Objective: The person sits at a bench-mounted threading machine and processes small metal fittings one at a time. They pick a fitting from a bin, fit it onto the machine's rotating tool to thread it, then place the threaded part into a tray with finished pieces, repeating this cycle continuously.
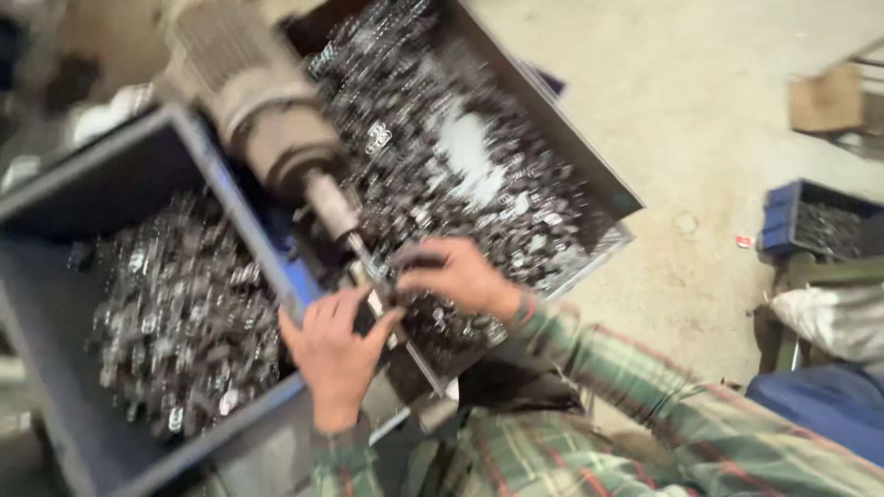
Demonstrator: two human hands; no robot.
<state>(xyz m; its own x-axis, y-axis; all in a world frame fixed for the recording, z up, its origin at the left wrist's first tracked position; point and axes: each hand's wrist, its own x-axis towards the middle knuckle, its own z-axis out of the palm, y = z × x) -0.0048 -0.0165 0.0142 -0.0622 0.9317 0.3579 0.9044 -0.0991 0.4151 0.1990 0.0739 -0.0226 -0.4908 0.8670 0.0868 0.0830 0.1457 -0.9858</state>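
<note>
Left hand (336,354): it was cupped at the base of the spindle (333,208), thumb and fingers curled round a small metal part (376,300); the blur hid whether it truly gripped it.
Right hand (456,274): it was bent over the same spot from the other side, fingertips pinched at the part, just beside the left thumb; whether it was clenched on the part I could not tell.
Part: it sat at the tip of the spindle, between the two hands, above the gap between the bins.
Motor (250,87): grey and ribbed, it slanted down from the top and ended in the spindle.
Left bin (55,304): blue-grey, it held a heap of shiny metal pieces.
Right tray (562,138): dark, tilted, it was full of like pieces, touching the right wrist.
Sleeves (589,387): green and red plaid.
Small bin (815,221): blue, it stood well apart on the floor at the right.
</note>
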